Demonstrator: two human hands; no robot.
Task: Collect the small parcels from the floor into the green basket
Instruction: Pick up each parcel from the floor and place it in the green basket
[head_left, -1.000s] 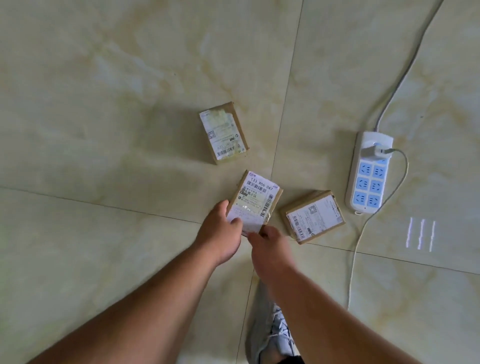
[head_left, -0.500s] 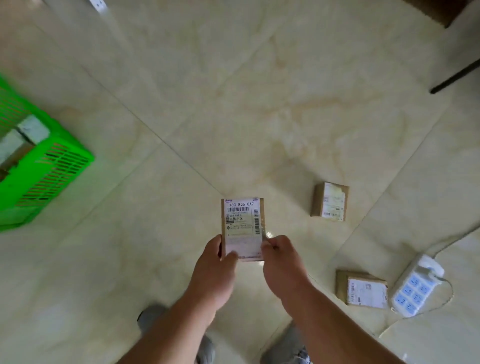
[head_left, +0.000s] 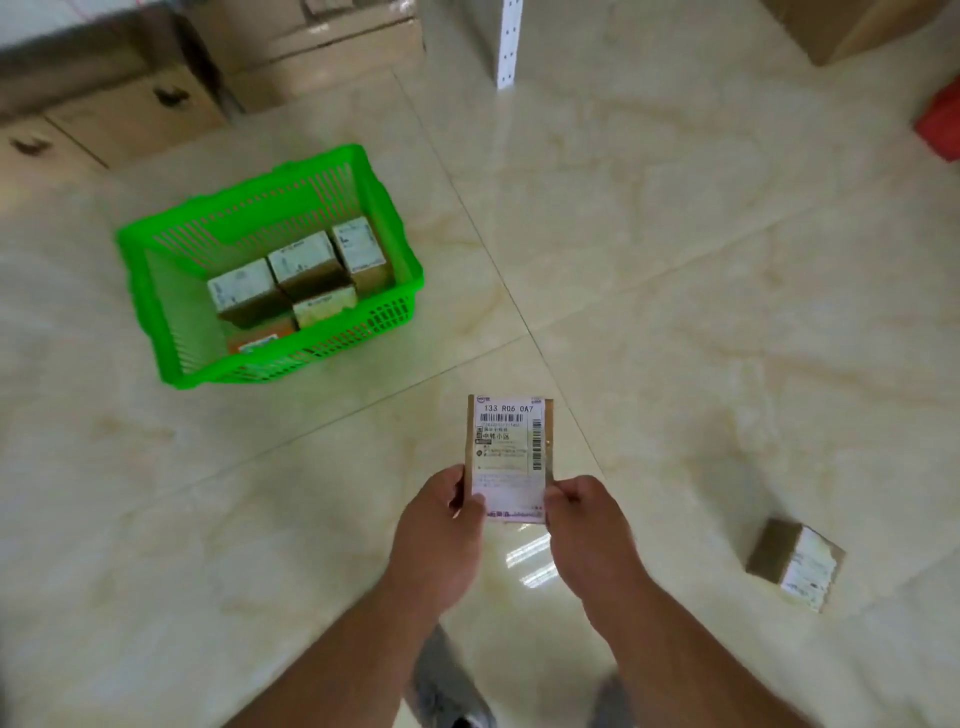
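Observation:
I hold a small brown parcel (head_left: 509, 452) with a white shipping label upright in front of me. My left hand (head_left: 441, 540) grips its lower left edge and my right hand (head_left: 592, 540) grips its lower right edge. The green basket (head_left: 156, 306) stands on the floor up and to the left of the parcel, with several labelled parcels lying in it. Another small parcel (head_left: 795, 564) lies on the floor at the lower right.
Large cardboard boxes (head_left: 135, 114) line the far left and top, one more box (head_left: 852, 26) sits at the top right. A white perforated post (head_left: 508, 44) stands at the top centre and a red object (head_left: 943, 124) at the right edge. My shoes show at the bottom.
I have lifted the parcel off the floor and turned toward the basket, which has come fully into view. The power strip and one floor parcel have left the frame.

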